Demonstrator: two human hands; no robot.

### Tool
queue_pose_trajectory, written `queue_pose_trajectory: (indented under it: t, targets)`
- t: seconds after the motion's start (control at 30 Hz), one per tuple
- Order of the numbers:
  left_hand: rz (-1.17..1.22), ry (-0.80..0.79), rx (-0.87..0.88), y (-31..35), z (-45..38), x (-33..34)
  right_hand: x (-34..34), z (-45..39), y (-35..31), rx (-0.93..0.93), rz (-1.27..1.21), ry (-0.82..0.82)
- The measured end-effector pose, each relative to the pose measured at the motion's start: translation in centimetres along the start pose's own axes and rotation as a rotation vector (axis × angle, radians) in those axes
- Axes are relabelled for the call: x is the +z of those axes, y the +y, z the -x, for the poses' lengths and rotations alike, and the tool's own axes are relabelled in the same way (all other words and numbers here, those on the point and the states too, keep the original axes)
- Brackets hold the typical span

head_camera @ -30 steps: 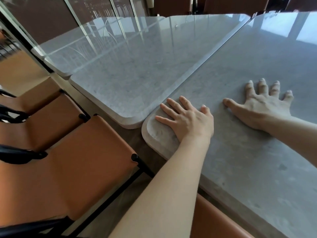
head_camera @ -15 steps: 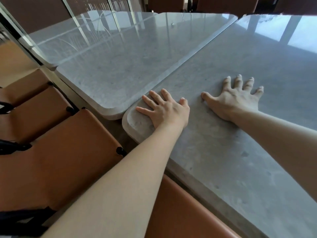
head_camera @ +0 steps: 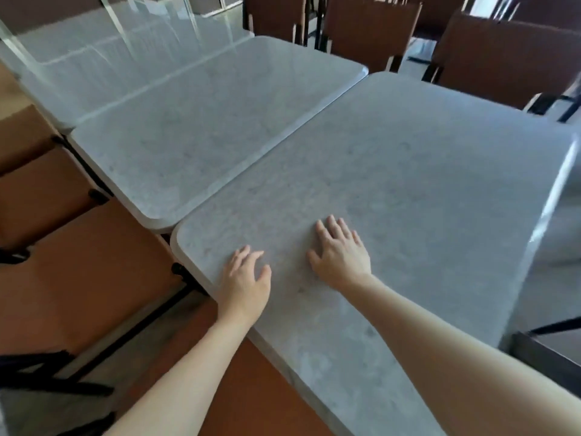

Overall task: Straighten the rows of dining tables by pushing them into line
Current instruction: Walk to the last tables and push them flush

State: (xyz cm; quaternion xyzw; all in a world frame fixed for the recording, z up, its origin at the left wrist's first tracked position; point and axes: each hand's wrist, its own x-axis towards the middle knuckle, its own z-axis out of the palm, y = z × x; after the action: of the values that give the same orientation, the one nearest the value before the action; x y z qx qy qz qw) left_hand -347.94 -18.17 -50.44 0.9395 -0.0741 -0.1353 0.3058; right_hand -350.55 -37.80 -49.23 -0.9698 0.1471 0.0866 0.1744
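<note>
On near table [head_camera: 408, 190], both hands [head_camera: 245, 278] flat

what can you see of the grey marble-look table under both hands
The grey marble-look table has a pale, mottled, faintly glossy square top with rounded corners and a thin lighter edge. It stands level, its left side butted against the neighbouring grey table, its near corner jutting slightly past it. The left hand lies at its near edge and the right hand rests flat on it.
</note>
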Motion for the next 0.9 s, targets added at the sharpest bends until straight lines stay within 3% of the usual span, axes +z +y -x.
queue_pose_trajectory:
  t: [0.17,0.47,0.7,0.9]
  targets:
    - [0.346,-0.079,-0.095,7.5,7.3,-1.6,-5.3,8.5,0.4,0.181,-0.406,-0.258]
    - [0.641,-0.096,0.226,21.3,18.7,-6.6,-17.9,23.4,4.2,0.137,-1.031,0.222]
    - [0.673,-0.154,0.436,27.7,28.0,-8.6,-25.1,34.1,6.3,0.026,-1.277,0.404]
    - [0.651,-0.125,0.557,32.5,29.5,-10.7,-28.6,35.8,8.6,-0.040,-1.332,0.473]
